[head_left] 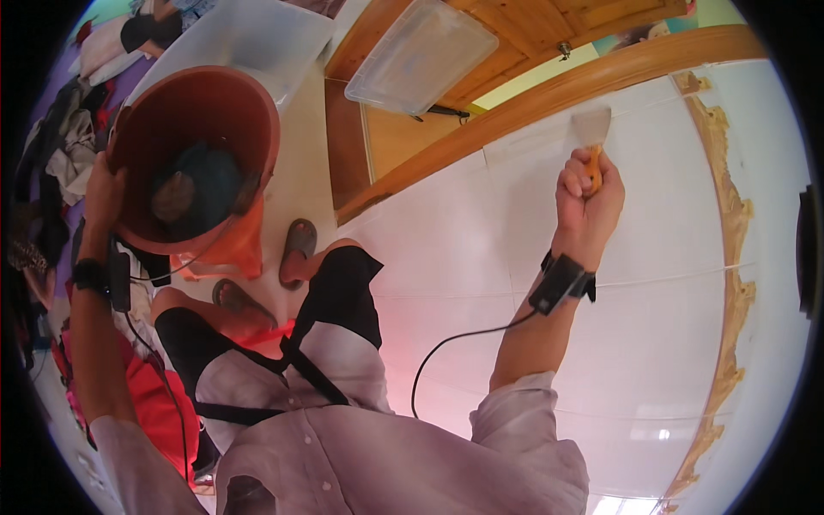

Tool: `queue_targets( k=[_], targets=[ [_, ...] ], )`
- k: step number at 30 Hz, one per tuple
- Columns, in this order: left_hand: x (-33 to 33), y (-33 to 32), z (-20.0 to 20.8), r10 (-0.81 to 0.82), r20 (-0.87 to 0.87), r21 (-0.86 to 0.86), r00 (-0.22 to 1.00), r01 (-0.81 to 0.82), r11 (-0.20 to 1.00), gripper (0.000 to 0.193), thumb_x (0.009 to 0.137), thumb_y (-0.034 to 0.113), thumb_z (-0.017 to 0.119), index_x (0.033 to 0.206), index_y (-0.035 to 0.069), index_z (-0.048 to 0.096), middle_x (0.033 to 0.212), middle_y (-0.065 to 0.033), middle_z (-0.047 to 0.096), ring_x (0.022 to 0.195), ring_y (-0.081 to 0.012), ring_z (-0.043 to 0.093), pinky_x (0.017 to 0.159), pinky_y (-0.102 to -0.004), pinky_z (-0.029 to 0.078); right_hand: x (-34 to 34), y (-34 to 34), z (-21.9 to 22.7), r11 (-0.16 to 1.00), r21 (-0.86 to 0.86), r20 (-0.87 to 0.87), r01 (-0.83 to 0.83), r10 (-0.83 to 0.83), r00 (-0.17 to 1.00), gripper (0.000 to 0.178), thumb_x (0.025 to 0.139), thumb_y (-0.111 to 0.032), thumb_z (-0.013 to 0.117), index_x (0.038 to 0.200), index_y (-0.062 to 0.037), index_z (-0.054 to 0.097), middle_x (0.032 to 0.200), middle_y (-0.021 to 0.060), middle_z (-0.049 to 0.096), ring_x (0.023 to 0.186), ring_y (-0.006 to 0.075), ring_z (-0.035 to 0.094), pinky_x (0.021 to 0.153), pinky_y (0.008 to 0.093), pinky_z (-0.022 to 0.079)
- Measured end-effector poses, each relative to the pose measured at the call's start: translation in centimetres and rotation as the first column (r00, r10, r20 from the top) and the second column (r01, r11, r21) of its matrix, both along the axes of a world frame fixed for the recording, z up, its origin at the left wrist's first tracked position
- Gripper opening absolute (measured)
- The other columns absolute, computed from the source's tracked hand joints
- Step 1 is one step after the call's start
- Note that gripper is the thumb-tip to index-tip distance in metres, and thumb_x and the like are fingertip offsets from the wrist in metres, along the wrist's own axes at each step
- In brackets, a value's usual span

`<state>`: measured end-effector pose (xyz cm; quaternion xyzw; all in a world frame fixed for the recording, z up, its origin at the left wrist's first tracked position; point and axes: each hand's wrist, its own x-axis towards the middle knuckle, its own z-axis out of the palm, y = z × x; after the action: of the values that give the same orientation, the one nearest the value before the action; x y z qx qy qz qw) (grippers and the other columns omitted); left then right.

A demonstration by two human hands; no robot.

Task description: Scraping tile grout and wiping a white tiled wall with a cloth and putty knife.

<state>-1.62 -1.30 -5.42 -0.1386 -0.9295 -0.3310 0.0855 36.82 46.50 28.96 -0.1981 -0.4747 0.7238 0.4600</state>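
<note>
Right hand: the right hand [589, 190] is clenched round the orange handle of a scraper [592, 137], raised against the white tiled wall [532, 257].
Scraper: its pale, broad blade points up and lies on or just at the tiles, close under the wooden door frame [549, 90]; whether the blade presses the wall I cannot tell.
Left hand: the left hand [101, 196] grips the rim of a reddish-brown bucket [193, 112] at its left side, holding it up and tilted so the mouth faces the camera.
Bucket: dark lumps lie at its bottom, too dim to tell what they are.
Wrists: each carries a black band; a black cable [446, 343] runs from the right one down toward the shirt.
Wall: along its right edge runs a ragged tan strip [730, 257] where the surface is broken.
Person: pale shirt with black straps, dark shorts, brown sandals [296, 249] on a light floor.
Nearby: an orange stool [232, 249] stands under the bucket, just beside the feet; a clear plastic bin [249, 34] and a clear lid [421, 56] lie beyond, the lid by the wooden door; clothes [60, 146] are heaped at the left.
</note>
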Motion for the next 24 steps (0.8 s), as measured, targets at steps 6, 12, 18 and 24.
queue_targets(
  k=[6, 12, 18, 24],
  targets=[
    [0.2, 0.0, -0.3, -0.053, -0.010, 0.023, 0.999, 0.053, 0.998, 0.042, 0.090, 0.020, 0.057, 0.125, 0.000, 0.048, 0.117, -0.0277, 0.059, 0.112, -0.0465, 0.054, 0.092, -0.0491, 0.044, 1.0, -0.4, -0.2, 1.000, -0.027, -0.023, 0.013, -0.014, 1.000, 0.009, 0.097, -0.009, 0.047, 0.098, -0.0006, 0.044, 0.085, 0.0100, 0.050, 0.056, 0.0101, 0.038, 0.044, 0.0228, 0.032],
    [-0.2, -0.2, 0.0, 0.007, 0.024, -0.013, 1.000, -0.007, 1.000, 0.040, 0.089, 0.020, 0.058, 0.123, 0.001, 0.048, 0.116, -0.0274, 0.059, 0.112, -0.0457, 0.054, 0.092, -0.0489, 0.043, 0.9, 0.2, 0.4, 0.998, -0.044, -0.021, -0.049, 0.049, 0.999, 0.011, 0.097, -0.010, 0.045, 0.099, 0.0003, 0.044, 0.086, 0.0105, 0.050, 0.055, 0.0101, 0.038, 0.044, 0.0226, 0.032],
    [0.4, 0.4, 0.2, -0.049, 0.013, 0.031, 0.999, 0.049, 0.998, 0.037, 0.089, 0.021, 0.058, 0.120, 0.002, 0.049, 0.114, -0.0271, 0.060, 0.110, -0.0457, 0.055, 0.090, -0.0489, 0.044, 0.7, 0.6, 0.6, 0.998, 0.033, 0.032, -0.050, 0.049, 0.998, 0.010, 0.096, -0.009, 0.045, 0.097, 0.0004, 0.047, 0.083, 0.0108, 0.050, 0.055, 0.0103, 0.038, 0.045, 0.0232, 0.032],
    [-0.2, 0.2, -0.1, -0.038, -0.036, 0.046, 0.999, 0.040, 0.998, 0.035, 0.089, 0.020, 0.058, 0.118, 0.002, 0.050, 0.110, -0.0267, 0.061, 0.107, -0.0465, 0.056, 0.088, -0.0495, 0.044, 1.2, 0.3, 1.1, 0.998, -0.009, -0.032, -0.057, 0.057, 0.998, 0.010, 0.096, -0.009, 0.046, 0.098, 0.0014, 0.046, 0.083, 0.0102, 0.050, 0.056, 0.0101, 0.038, 0.045, 0.0232, 0.031]
  ],
)
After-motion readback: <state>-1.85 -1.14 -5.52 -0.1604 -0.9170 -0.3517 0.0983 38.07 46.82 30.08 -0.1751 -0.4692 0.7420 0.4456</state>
